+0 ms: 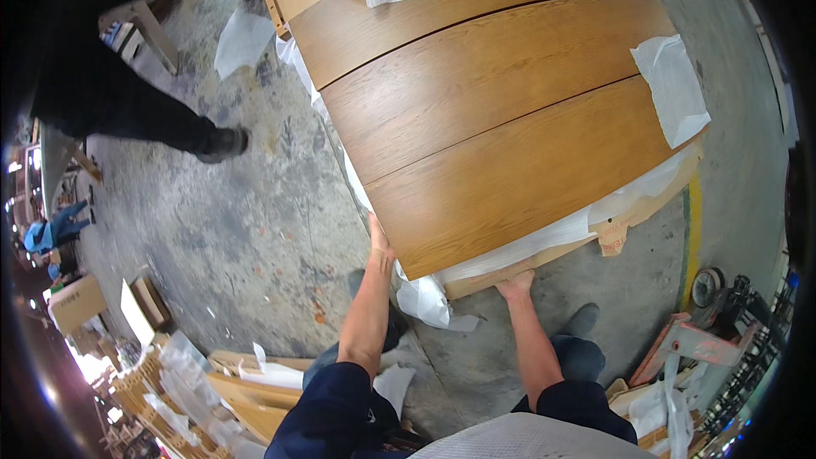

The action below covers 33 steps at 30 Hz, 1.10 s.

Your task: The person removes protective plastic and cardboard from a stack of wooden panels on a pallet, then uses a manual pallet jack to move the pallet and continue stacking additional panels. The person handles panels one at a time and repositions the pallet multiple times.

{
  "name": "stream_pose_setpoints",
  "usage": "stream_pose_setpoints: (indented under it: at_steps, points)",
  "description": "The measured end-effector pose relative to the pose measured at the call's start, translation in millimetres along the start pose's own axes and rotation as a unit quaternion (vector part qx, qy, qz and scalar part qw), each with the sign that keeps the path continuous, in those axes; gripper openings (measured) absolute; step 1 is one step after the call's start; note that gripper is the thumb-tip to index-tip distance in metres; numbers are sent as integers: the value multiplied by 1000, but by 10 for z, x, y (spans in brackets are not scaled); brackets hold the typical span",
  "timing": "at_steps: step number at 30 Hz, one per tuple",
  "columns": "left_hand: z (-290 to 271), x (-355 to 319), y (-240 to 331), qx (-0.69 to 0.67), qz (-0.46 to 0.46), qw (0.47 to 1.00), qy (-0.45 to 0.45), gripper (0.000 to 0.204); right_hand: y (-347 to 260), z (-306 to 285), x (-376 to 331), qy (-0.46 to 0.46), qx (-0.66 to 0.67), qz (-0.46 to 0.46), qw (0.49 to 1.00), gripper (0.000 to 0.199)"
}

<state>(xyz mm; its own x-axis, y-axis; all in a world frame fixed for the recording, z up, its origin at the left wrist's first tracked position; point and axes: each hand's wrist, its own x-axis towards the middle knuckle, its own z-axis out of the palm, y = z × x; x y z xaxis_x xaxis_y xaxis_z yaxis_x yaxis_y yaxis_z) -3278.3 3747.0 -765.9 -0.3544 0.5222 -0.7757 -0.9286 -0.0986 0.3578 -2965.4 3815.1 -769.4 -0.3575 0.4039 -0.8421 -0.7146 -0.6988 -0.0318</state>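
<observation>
A stack of large brown wooden panels (493, 127) lies flat before me, with white foam sheets (544, 242) between the layers. My left hand (379, 242) presses against the near left corner of the top panel. My right hand (516, 286) grips the near edge of the lowest board, fingers tucked under it. Loose white foam sheet (425, 299) hangs down between my two hands.
A person in dark clothes (127, 76) stands on the concrete floor (255, 238) at upper left. More white sheets (676, 85) lie on the panels. Wood pieces and wrapping (212, 382) pile at lower left. A red pallet jack (697, 340) sits at right.
</observation>
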Motion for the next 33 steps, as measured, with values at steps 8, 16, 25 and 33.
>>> stream_pose_setpoints:
  at_steps: [8,16,25,33]
  points:
    - [78,453,51,119,84,989,-38,56,-154,310,320,-79,-4,-51,996,52]
    - [121,614,749,398,47,914,-64,68,-298,414,97,161,-283,-51,944,52]
    - [806,-2517,820,773,-23,630,74,25,-2747,-375,-3963,119,-466,-282,830,47]
    - [3017,-4060,-1174,739,-153,656,-9,32,-6588,-549,-9646,280,-214,-716,603,52]
